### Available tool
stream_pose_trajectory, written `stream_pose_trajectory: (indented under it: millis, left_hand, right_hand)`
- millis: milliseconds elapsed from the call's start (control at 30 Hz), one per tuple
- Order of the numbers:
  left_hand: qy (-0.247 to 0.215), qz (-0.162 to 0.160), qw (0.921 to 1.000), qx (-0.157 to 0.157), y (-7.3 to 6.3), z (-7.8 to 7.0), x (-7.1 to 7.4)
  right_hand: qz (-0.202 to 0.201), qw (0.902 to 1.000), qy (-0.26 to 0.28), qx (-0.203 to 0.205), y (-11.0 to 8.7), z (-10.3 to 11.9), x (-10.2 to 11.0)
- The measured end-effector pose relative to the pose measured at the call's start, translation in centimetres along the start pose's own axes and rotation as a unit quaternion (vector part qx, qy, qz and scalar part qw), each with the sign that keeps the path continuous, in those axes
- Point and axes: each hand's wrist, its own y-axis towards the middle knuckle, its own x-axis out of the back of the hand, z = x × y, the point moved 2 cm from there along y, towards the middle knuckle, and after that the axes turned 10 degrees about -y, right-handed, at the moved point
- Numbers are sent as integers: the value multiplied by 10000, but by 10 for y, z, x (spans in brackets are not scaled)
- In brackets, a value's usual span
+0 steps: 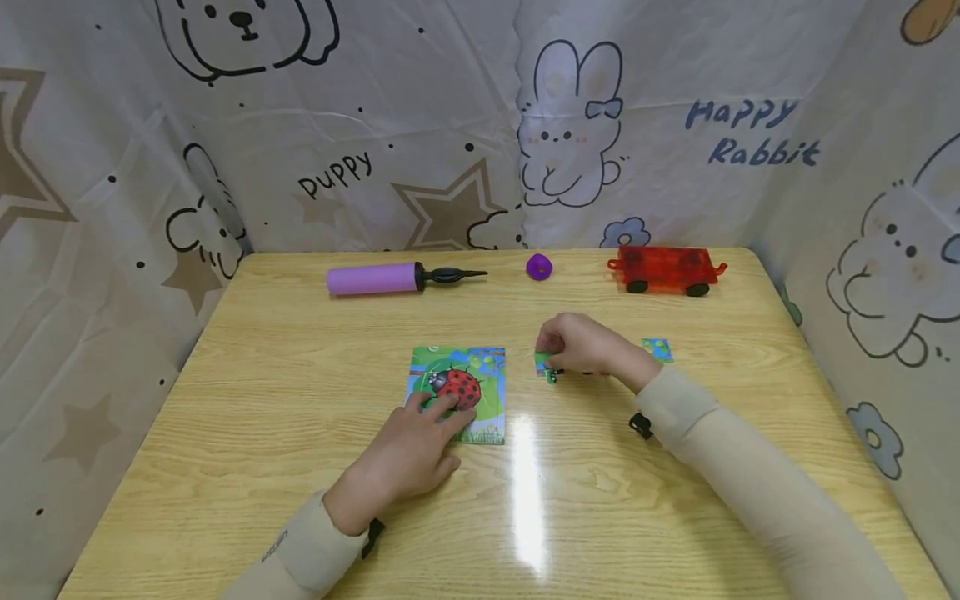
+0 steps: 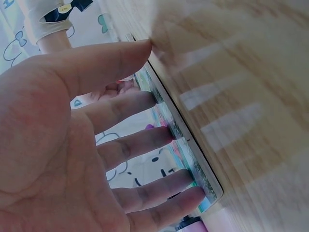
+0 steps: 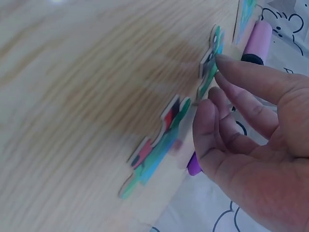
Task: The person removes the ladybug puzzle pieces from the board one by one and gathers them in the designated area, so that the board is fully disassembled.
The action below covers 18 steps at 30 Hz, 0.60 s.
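My left hand (image 1: 423, 446) lies with spread, straight fingers on the lower part of a square ladybug puzzle board (image 1: 491, 367). In the left wrist view its fingertips (image 2: 166, 133) touch the board's face, while the thumb stays off to the side. To the right, my right hand (image 1: 581, 343) is bent over a small green and blue puzzle piece (image 1: 542, 364). The thumb tip meets that piece (image 3: 211, 63) in the right wrist view, with the other fingers curled close behind it. Beside the hand lies a second puzzle piece (image 3: 161, 137), green, blue and red.
Another puzzle piece (image 1: 657, 349) lies behind the right wrist. Along the table's back edge are a purple hand pump (image 1: 375, 279), a small purple ring-like thing (image 1: 538, 267) and a red toy wagon (image 1: 666, 270). A printed curtain (image 1: 465, 108) encloses the wooden table (image 1: 300, 367).
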Motion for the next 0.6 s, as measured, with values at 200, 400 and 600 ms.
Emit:
stream_pose_trajectory:
  millis: [200,400,600]
  left_hand:
    - [25,4,10000,-41,-2,0,0]
    - [84,31,9999,-53,-3,2,-2]
    - [57,1,9999,-118,-4,4,-3]
  right_hand:
    - [-386,9982,-159,425,2,16,-4]
    - [-532,9925,-244,1075,6,50,-17]
    - [25,9908,-698,1160,9,88,-33]
